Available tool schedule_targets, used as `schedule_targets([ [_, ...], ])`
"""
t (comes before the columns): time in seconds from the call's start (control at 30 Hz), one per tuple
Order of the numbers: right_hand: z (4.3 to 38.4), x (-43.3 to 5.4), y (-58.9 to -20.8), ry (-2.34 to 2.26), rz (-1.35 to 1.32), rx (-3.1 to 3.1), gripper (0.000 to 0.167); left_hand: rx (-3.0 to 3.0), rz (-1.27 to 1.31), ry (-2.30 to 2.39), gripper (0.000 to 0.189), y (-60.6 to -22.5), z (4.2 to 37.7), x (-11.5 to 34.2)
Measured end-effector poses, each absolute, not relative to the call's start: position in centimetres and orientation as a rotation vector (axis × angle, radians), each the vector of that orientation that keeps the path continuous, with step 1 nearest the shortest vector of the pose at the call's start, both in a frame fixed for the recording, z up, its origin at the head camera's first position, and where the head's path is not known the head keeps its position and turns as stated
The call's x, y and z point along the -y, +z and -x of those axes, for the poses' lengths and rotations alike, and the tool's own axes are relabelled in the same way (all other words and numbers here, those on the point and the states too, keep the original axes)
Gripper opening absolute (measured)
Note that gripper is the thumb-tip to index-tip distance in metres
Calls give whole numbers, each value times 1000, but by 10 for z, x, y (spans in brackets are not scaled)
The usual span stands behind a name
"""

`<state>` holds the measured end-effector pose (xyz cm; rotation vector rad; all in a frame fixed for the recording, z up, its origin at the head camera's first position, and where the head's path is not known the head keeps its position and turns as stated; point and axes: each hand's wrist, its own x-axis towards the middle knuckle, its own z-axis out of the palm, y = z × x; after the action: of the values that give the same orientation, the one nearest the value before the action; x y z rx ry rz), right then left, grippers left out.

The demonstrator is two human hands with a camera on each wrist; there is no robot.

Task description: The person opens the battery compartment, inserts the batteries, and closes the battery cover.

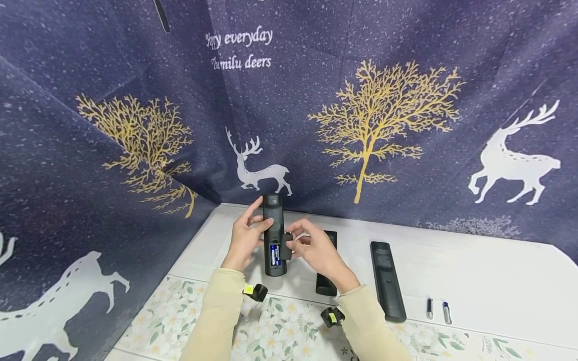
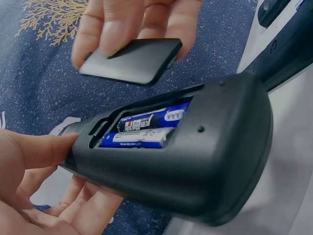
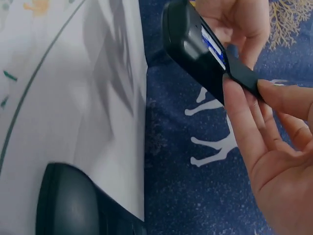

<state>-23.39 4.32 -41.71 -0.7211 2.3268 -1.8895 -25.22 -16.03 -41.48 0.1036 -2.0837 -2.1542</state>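
Observation:
A black remote control [image 1: 273, 220] is held up with its back toward me, gripped by my left hand [image 1: 244, 239] between thumb and fingers. Two blue-and-white batteries [image 2: 142, 128] lie side by side in its uncovered battery compartment. My right hand [image 1: 318, 250] pinches the black battery cover [image 2: 132, 61] between thumb and fingers. In the left wrist view the cover hangs apart from the compartment, just above it. The right wrist view shows the cover [image 3: 240, 74] beside the remote's open side, my right thumb on one face.
A second black remote [image 1: 326, 286] lies behind my right forearm, partly hidden. Farther right lies another remote [image 1: 388, 283], and beyond it two loose batteries, one dark and silver [image 1: 430, 308], one blue and silver [image 1: 446, 313]. A floral cloth [image 1: 280, 331] covers the table's near side.

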Motion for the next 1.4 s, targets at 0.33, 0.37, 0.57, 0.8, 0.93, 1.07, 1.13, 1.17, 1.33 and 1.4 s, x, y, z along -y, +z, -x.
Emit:
schedule_targets([
  [0.33, 229, -30, -421, -1854, 867, -2294, 25, 2090, -95, -2150, 69, -414, 252, 161],
  [0.37, 228, -29, -422, -1849, 869, -2298, 25, 2089, -94, -2148, 69, -414, 252, 161],
  [0.57, 227, -27, -424, -1780, 875, -2374, 22, 2095, -102, -2142, 69, -414, 252, 161],
  [0.8, 226, -27, -424, -1774, 872, -2416, 19, 2105, -110, -2133, 69, -414, 252, 161],
  [0.93, 227, -27, -425, -1835, 859, -2353, 19, 2105, -111, -2130, 69, -414, 252, 162],
  [1.07, 228, -26, -426, -1868, 837, -2311, 19, 2104, -112, -2126, 68, -414, 252, 162],
  [1.13, 227, -26, -426, -1873, 816, -2306, 19, 2104, -111, -2123, 68, -415, 253, 162],
  [1.17, 227, -26, -426, -1876, 803, -2305, 19, 2104, -110, -2123, 68, -415, 253, 162],
  [1.33, 227, -27, -427, -1866, 790, -2346, 18, 2100, -100, -2121, 68, -414, 253, 162],
  [1.4, 227, -27, -427, -1852, 799, -2382, 18, 2099, -98, -2120, 68, -414, 253, 162],
])
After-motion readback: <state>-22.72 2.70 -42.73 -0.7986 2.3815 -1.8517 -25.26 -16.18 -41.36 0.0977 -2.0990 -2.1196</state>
